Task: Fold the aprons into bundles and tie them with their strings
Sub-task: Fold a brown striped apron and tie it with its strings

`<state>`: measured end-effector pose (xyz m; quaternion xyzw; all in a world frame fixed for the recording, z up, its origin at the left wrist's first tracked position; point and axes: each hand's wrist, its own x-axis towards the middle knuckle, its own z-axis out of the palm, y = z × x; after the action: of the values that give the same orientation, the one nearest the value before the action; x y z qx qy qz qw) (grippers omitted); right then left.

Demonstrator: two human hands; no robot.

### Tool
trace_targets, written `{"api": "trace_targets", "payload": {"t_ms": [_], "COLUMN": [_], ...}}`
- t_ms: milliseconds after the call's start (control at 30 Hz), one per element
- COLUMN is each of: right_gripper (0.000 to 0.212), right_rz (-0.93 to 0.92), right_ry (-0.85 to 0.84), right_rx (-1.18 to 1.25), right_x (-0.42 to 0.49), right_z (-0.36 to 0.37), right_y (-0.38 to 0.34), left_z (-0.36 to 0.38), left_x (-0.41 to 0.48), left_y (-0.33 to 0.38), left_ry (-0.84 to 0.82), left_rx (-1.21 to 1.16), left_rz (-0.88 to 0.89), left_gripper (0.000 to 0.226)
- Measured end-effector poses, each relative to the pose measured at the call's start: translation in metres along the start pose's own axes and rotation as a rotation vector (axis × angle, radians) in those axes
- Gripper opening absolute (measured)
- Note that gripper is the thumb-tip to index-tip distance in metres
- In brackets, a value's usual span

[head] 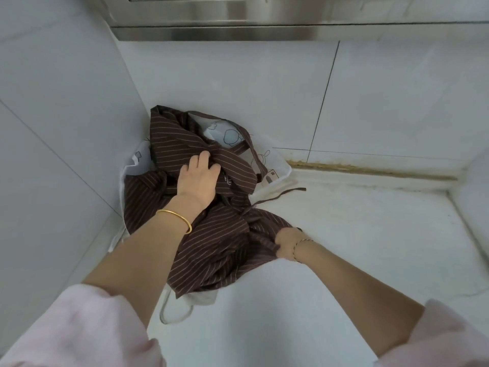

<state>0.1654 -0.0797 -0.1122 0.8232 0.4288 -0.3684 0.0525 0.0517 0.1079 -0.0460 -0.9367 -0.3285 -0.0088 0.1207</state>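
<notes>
Left hand point(199, 178) digs into the brown striped apron point(219, 234), heaped in the bench's point(357, 234) eleven o'clock corner, its fingers point(203, 156) curled and bunching cloth. Right hand point(287, 241), at the heap's five o'clock edge, clenches a fold tight. White apron point(227, 133) lies underneath.

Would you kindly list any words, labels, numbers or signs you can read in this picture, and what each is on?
No text can be read.
On the brown striped cloth apron, a small pale mark beside the left hand is too blurred to read.
The white printed cloth apron bears outline drawings only, no letters.
</notes>
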Motion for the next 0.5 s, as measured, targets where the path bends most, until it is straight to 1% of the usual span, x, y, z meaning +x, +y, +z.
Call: {"api": "trace_targets", "payload": {"t_ms": [33, 67, 100, 133, 167, 200, 233, 267, 300, 333, 367, 400, 433, 467, 500], "right_gripper": [0.015, 0.014, 0.006, 0.006, 0.009, 0.007, 0.005, 0.009, 0.013, 0.015, 0.015, 0.015, 0.014, 0.017, 0.024], "right_rz": [0.020, 0.069, 0.112, 0.164, 0.211, 0.251, 0.270, 0.291, 0.306, 0.310, 0.297, 0.280, 0.255, 0.228, 0.191], "right_ry": [-0.061, -0.139, -0.213, -0.275, -0.303, -0.286, -0.237, -0.168, -0.095, -0.027, 0.028, 0.067, 0.095, 0.122, 0.150], "right_rx": [-0.125, -0.222, -0.310, -0.375, -0.433, -0.459, -0.467, -0.441, -0.407, -0.359, -0.308, -0.248, -0.200, -0.164, -0.136], "right_x": [-0.006, -0.015, -0.023, -0.032, -0.038, -0.043, -0.048, -0.051, -0.053, -0.053, -0.056, -0.055, -0.055, -0.055, -0.055], "right_z": [-0.002, -0.005, -0.009, -0.010, -0.011, -0.009, -0.008, -0.005, -0.004, -0.003, -0.002, -0.001, 0.001, 0.005, 0.008], "right_y": [0.003, 0.008, 0.013, 0.020, 0.028, 0.037, 0.044, 0.050, 0.053, 0.055, 0.054, 0.052, 0.049, 0.048, 0.046], "left_z": [0.000, 0.000, -0.001, -0.002, -0.004, -0.006, -0.008, -0.011, -0.014, -0.017, -0.018, -0.016, -0.014, -0.010, -0.004], "left_x": [-0.001, -0.001, -0.002, -0.004, -0.006, -0.009, -0.012, -0.016, -0.020, -0.025, -0.032, -0.037, -0.044, -0.053, -0.062], "left_y": [0.001, 0.003, 0.005, 0.008, 0.010, 0.014, 0.019, 0.025, 0.033, 0.042, 0.053, 0.063, 0.073, 0.082, 0.088], "left_ry": [-0.022, -0.049, -0.085, -0.111, -0.101, -0.024, 0.095, 0.194, 0.219, 0.108, -0.091, -0.345, -0.534, -0.643, -0.697], "left_rx": [0.004, 0.008, 0.010, 0.009, 0.020, 0.032, 0.049, 0.036, -0.011, -0.118, -0.239, -0.329, -0.378, -0.365, -0.318], "left_rz": [-0.011, -0.024, -0.045, -0.068, -0.087, -0.090, -0.071, -0.025, 0.048, 0.100, 0.115, 0.090, 0.071, 0.076, 0.101], "left_gripper": [0.050, 0.053, 0.055, 0.055, 0.052, 0.045, 0.035, 0.027, 0.024, 0.029, 0.041, 0.057, 0.075, 0.092, 0.105]}}
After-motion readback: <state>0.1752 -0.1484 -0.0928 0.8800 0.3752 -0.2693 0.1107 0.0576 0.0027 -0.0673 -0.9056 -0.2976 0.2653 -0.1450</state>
